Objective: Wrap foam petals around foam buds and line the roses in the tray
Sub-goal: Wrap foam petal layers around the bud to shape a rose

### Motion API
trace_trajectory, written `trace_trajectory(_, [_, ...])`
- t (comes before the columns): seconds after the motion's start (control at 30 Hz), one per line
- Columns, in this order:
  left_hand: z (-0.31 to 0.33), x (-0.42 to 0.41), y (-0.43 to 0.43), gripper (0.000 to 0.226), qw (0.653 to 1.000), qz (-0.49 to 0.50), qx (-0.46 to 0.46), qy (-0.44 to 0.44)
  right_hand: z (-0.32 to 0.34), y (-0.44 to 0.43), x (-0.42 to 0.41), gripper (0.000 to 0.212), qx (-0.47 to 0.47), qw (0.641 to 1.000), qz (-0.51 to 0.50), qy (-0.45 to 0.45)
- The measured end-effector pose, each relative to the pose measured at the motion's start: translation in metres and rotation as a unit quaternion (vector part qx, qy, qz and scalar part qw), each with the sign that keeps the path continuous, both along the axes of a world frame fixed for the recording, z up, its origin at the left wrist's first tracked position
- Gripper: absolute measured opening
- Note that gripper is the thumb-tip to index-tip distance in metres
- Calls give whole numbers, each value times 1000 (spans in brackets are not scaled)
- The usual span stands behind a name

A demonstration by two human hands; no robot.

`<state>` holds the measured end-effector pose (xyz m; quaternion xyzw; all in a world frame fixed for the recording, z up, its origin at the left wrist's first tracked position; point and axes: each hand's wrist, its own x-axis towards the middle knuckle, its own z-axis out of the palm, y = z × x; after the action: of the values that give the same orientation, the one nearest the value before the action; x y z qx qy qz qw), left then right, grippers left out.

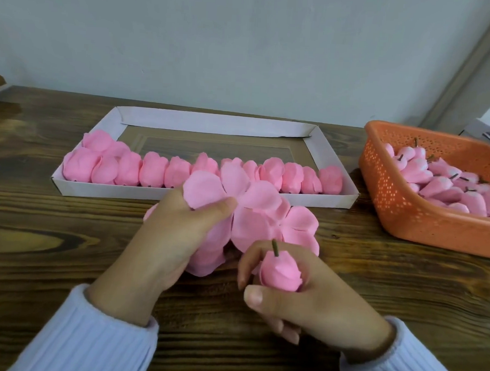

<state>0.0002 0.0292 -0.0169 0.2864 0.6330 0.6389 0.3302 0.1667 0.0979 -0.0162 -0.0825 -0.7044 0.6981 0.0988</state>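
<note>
My left hand (175, 238) pinches a flat pink foam petal piece (232, 184) by its centre, thumb on top, lifting it off a loose pile of petal pieces (264, 229) on the table. My right hand (303, 299) grips a pink foam bud (280, 272) with its short green stem pointing up. Just beyond the pile, a shallow white cardboard tray (203, 196) holds a row of several finished pink roses (153, 170) along its near wall.
An orange perforated plastic basket (401, 205) at the right holds several more pink buds (451, 182) with stems. The wooden table (51, 232) runs to a pale wall behind. The tray's far half shows bare bottom.
</note>
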Motion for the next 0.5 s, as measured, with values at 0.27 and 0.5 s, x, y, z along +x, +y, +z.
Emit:
trace_trajectory(0.27, [10,11,-5,15,979,-132,64,143,-3,0,-2,38,-62,997,-33,-32])
trace_trajectory(0.5, [12,14,-6,21,958,-195,76,197,-5,2,-2,34,-112,989,-84,-53])
